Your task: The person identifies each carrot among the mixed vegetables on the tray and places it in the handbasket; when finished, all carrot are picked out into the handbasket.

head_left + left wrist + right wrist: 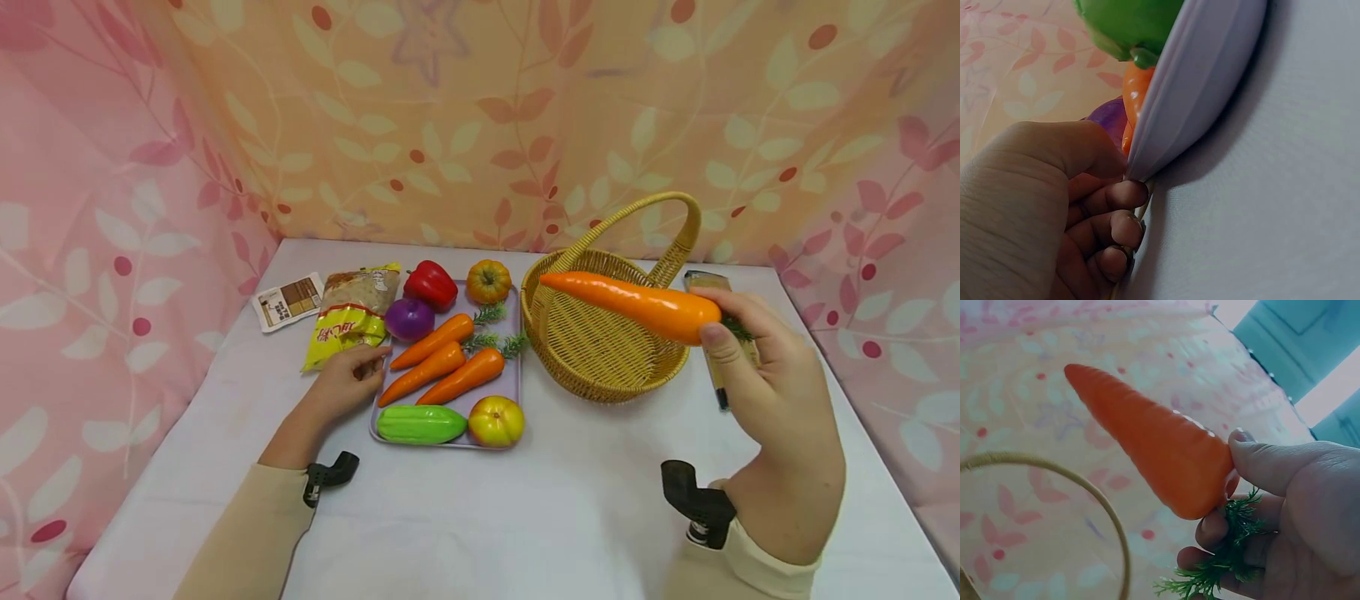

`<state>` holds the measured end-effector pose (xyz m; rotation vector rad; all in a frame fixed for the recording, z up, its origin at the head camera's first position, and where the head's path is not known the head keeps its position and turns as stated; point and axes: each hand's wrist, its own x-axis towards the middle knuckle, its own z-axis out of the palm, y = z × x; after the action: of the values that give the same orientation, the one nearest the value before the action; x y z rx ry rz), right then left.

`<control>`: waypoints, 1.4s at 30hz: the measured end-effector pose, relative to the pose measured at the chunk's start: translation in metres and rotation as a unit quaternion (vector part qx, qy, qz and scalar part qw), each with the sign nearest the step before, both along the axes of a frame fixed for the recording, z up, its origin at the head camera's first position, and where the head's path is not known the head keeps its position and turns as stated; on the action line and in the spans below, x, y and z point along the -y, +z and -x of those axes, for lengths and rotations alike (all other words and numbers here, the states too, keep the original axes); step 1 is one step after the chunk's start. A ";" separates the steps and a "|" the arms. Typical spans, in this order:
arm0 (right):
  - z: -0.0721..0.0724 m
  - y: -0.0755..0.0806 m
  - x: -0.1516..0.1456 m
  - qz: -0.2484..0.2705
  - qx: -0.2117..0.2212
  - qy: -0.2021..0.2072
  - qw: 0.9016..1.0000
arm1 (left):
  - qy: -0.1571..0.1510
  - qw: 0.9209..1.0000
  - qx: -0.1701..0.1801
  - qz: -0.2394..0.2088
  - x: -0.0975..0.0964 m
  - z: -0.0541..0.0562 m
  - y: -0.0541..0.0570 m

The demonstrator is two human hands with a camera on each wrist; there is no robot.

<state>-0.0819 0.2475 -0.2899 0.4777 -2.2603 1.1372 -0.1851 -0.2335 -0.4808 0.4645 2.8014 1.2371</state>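
My right hand [783, 392] pinches an orange carrot [637, 307] by its thick end, raised in front of the basket. The right wrist view shows thumb and fingers at the crown of the carrot [1147, 444], its green leaves [1232, 550] hanging among the fingers. At the left edge of a pale purple tray [512, 385], my left hand [348, 382] grips the rim between thumb and curled fingers. Three more carrots [467, 377] lie on this tray. Around them are a green gourd-like vegetable [422, 424], a yellow-red peach [497, 422], a purple onion-like vegetable [409, 319], a red pepper [431, 285] and a small pumpkin [489, 281].
A wicker basket [600, 390] with a tall arched handle [678, 197] stands right of the tray. Behind my right hand lies a flat packet [708, 282], partly hidden. Left of the tray are a yellow bag [345, 321] and a white-brown packet [288, 302]. Patterned curtains [450, 125] enclose the table.
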 end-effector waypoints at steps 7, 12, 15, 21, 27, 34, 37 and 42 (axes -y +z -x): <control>-0.006 -0.001 -0.030 -0.005 0.049 -0.134 0.990 | -0.003 1.000 -0.006 -0.003 0.001 0.000 0.000; 0.002 -0.006 -0.048 -0.052 0.144 -0.191 0.970 | -0.004 1.000 -0.008 -0.002 0.002 0.000 -0.001; 0.013 -0.012 -0.055 -0.073 0.206 -0.200 0.955 | -0.006 1.000 -0.012 0.001 0.002 0.001 -0.002; 0.049 -0.036 -0.060 -0.090 0.284 -0.210 0.931 | -0.004 1.000 -0.006 0.001 0.002 0.001 -0.003; 0.077 -0.061 -0.052 -0.100 0.284 -0.204 0.931 | -0.005 1.000 -0.011 0.003 0.003 0.001 -0.006; 0.102 -0.085 -0.027 -0.146 0.262 -0.198 0.933 | -0.006 1.000 -0.016 -0.003 0.002 0.000 -0.005; 0.111 -0.095 -0.017 -0.171 0.253 -0.197 0.932 | -0.005 1.000 -0.018 -0.003 0.002 0.000 -0.005; 0.123 -0.113 -0.007 -0.191 0.250 -0.195 0.929 | -0.005 1.000 -0.020 0.001 0.002 0.001 -0.006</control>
<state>-0.2048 0.2544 -0.4029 -0.1529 -2.8682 0.6589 -0.1859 -0.2355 -0.4868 0.5062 2.8288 1.2379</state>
